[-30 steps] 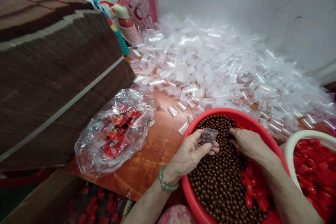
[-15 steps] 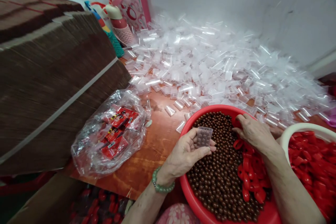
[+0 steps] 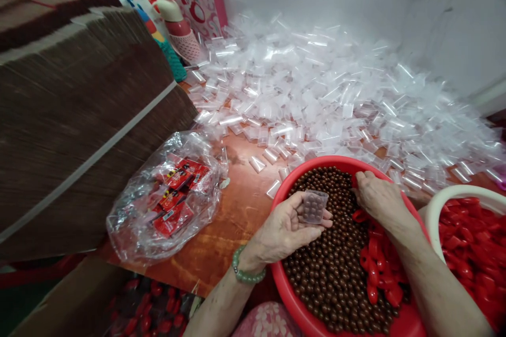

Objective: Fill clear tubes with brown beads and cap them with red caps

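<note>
Over a red basin point(image 3: 279, 273) of brown balls point(image 3: 330, 268), our left hand point(image 3: 286, 229) holds a small clear packet point(image 3: 315, 207) of balls, the thumb apart from the other fingers and the packet lying against them. Our right hand point(image 3: 375, 196) reaches in at the far side, fingers curled down near red plastic pieces point(image 3: 379, 263); we cannot tell whether they grip anything. Clear empty sleeves point(image 3: 316, 84) lie heaped across the wooden table point(image 3: 237, 189), beyond the basin.
</note>
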The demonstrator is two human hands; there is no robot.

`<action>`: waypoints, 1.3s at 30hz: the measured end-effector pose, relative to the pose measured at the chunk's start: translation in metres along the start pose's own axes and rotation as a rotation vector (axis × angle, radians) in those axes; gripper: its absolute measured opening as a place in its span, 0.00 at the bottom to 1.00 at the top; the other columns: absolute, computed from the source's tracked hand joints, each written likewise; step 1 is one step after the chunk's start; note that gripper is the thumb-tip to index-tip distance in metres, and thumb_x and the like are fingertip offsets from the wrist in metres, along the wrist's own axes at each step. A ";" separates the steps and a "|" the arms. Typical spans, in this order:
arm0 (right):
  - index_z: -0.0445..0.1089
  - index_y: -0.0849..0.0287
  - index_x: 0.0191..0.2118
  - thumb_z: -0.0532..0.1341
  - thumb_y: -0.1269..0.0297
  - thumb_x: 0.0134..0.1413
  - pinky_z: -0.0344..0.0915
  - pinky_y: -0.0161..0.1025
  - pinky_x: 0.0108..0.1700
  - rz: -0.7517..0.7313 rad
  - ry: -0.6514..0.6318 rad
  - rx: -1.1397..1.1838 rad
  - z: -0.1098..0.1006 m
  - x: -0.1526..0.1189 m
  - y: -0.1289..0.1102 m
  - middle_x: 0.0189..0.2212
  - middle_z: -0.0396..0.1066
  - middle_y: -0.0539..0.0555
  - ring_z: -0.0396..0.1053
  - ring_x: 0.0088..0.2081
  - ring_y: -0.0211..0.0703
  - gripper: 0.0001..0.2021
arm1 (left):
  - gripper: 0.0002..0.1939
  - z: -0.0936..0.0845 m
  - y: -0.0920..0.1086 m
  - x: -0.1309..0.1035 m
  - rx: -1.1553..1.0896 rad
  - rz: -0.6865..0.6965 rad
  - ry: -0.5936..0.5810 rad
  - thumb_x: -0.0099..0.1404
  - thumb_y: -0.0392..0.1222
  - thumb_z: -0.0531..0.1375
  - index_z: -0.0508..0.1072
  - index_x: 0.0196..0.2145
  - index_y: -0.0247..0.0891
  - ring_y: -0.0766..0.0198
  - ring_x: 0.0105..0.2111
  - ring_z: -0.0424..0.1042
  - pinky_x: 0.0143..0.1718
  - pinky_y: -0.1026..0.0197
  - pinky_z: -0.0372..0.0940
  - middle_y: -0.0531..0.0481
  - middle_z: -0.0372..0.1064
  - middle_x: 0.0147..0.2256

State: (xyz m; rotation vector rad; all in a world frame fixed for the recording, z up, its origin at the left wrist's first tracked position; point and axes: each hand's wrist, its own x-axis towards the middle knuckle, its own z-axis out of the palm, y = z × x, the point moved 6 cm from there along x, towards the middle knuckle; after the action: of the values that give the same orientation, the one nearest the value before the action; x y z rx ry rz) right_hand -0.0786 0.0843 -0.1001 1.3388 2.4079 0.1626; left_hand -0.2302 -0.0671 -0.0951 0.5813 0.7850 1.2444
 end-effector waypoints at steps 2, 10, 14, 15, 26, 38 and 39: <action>0.67 0.66 0.43 0.49 0.73 0.63 0.64 0.41 0.31 -0.017 0.004 -0.003 -0.001 -0.001 -0.005 0.40 0.73 0.66 0.77 0.38 0.55 0.10 | 0.25 0.004 0.003 -0.004 -0.016 0.004 -0.028 0.57 0.38 0.69 0.68 0.51 0.37 0.58 0.45 0.76 0.50 0.57 0.66 0.42 0.74 0.45; 0.67 0.65 0.45 0.48 0.78 0.60 0.64 0.40 0.31 -0.055 -0.019 0.004 0.005 -0.003 -0.007 0.37 0.74 0.64 0.77 0.35 0.53 0.14 | 0.17 0.008 0.006 -0.014 0.017 0.058 -0.003 0.63 0.40 0.64 0.70 0.49 0.38 0.60 0.42 0.77 0.46 0.59 0.69 0.44 0.75 0.42; 0.70 0.66 0.41 0.52 0.74 0.59 0.65 0.44 0.35 -0.074 0.014 0.047 0.003 -0.003 0.001 0.36 0.74 0.65 0.75 0.37 0.55 0.10 | 0.16 0.008 0.005 -0.016 0.070 0.058 -0.003 0.65 0.42 0.63 0.69 0.50 0.38 0.60 0.42 0.76 0.46 0.59 0.69 0.44 0.75 0.41; 0.70 0.65 0.40 0.52 0.73 0.60 0.66 0.44 0.36 -0.075 0.025 0.051 0.000 -0.004 0.003 0.36 0.74 0.64 0.75 0.37 0.55 0.10 | 0.16 0.006 0.005 -0.016 0.081 0.063 0.008 0.65 0.42 0.63 0.69 0.49 0.37 0.61 0.41 0.76 0.45 0.60 0.69 0.45 0.75 0.40; 0.72 0.56 0.40 0.65 0.56 0.54 0.65 0.34 0.32 -0.201 0.060 1.615 -0.029 -0.019 -0.008 0.29 0.71 0.48 0.68 0.29 0.37 0.11 | 0.11 0.007 0.006 0.000 0.213 0.012 0.168 0.59 0.42 0.66 0.72 0.37 0.34 0.61 0.39 0.74 0.44 0.59 0.66 0.43 0.73 0.42; 0.75 0.54 0.35 0.69 0.58 0.51 0.69 0.35 0.36 -0.286 0.130 1.727 -0.037 -0.025 -0.024 0.32 0.74 0.50 0.71 0.32 0.39 0.08 | 0.12 -0.008 0.001 -0.001 0.119 0.151 0.354 0.56 0.39 0.68 0.67 0.30 0.36 0.70 0.28 0.70 0.34 0.64 0.65 0.51 0.74 0.35; 0.75 0.54 0.35 0.68 0.58 0.51 0.69 0.35 0.35 -0.300 0.138 1.693 -0.039 -0.026 -0.023 0.31 0.74 0.51 0.71 0.32 0.39 0.07 | 0.12 -0.009 0.002 -0.002 0.101 0.168 0.364 0.57 0.39 0.68 0.67 0.31 0.36 0.70 0.27 0.70 0.34 0.64 0.65 0.50 0.75 0.35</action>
State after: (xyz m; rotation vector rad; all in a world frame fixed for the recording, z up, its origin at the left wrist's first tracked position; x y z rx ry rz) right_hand -0.0996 0.0527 -0.0638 1.2883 2.5992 -2.2981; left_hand -0.2382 -0.0686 -0.0987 0.5159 1.1256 1.4950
